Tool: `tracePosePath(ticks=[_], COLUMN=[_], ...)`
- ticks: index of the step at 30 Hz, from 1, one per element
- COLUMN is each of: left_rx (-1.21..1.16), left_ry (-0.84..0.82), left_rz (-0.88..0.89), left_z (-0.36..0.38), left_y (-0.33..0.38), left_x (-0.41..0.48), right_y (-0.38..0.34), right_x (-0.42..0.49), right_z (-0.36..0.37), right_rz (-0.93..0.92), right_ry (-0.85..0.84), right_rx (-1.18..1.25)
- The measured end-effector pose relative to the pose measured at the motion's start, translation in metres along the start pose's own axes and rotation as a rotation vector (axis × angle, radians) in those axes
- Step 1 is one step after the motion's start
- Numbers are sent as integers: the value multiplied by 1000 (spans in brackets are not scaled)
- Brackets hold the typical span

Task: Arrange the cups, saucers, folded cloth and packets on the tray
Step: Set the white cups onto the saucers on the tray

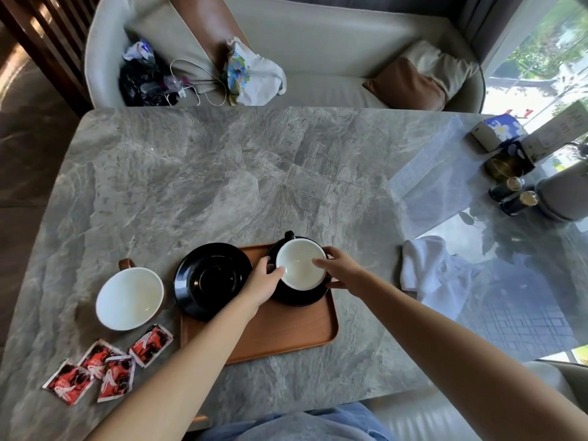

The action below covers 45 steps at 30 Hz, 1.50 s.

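Clasping the white-lined black ceramic cup (300, 264) on its black saucer (302, 297), left grip (265, 280) and right grip (339, 268) close around its rim over the brown wooden tray (286, 335).

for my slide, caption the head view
Both hands steady a cup on its saucer on the tray.

Cup (300, 265) on saucer (299, 297) on tray (286, 332); 4 packets (105, 367) left.

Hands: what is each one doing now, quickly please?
Left hand: gripping the black cup's left rim.
Right hand: gripping its right rim.
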<state>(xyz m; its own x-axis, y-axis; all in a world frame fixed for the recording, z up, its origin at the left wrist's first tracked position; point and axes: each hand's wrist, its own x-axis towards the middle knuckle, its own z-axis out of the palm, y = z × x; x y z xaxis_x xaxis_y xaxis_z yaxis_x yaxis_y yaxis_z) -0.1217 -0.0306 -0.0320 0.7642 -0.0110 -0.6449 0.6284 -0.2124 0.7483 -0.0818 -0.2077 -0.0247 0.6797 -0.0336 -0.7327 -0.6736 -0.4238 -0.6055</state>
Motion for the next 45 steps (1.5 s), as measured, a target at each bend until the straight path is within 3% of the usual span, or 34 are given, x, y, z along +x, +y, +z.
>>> tracePosePath(ticks=[4, 8, 11, 13, 19, 22, 27, 31, 35, 41, 45], left_rx=[-71, 13, 43, 64, 89, 79, -124, -160, -168, -335, -316], left_ry=[38, 186, 312, 397, 712, 801, 620, 512, 466, 393, 380], left_rz=[78, 189, 257, 285, 216, 98, -32, -89, -134, -267, -281], left_z=[-26, -65, -100, -124, -185, -210, -227, -226, -223, -230, -233], left_y=[-6, -18, -27, -33, -65, -96, -130, -137, -141, -137, -129], left_x=[-10, -19, -28, -35, -63, -74, -69, -52, -38, -33, -40], right_y=[-14, -34, -55, -69, -87, -90, -86, -92, -100, -102, -104], right_x=[-2, -9, -16, -20, -27, -29, -27, -24, -19, -19, -18], right_z=[3, 22, 54, 84, 179, 218, 257, 263, 265, 273, 273], right_rz=[-169, -537, -734, -772, -733, -652, -551, -541, -496, -301, -238], right_ry=[159, 365, 295, 185, -148, -218, -285, -247, -334, -416, -463], right_rx=[-59, -348, -402, -370, -437, -499, -648, -733, -847, -746, -679])
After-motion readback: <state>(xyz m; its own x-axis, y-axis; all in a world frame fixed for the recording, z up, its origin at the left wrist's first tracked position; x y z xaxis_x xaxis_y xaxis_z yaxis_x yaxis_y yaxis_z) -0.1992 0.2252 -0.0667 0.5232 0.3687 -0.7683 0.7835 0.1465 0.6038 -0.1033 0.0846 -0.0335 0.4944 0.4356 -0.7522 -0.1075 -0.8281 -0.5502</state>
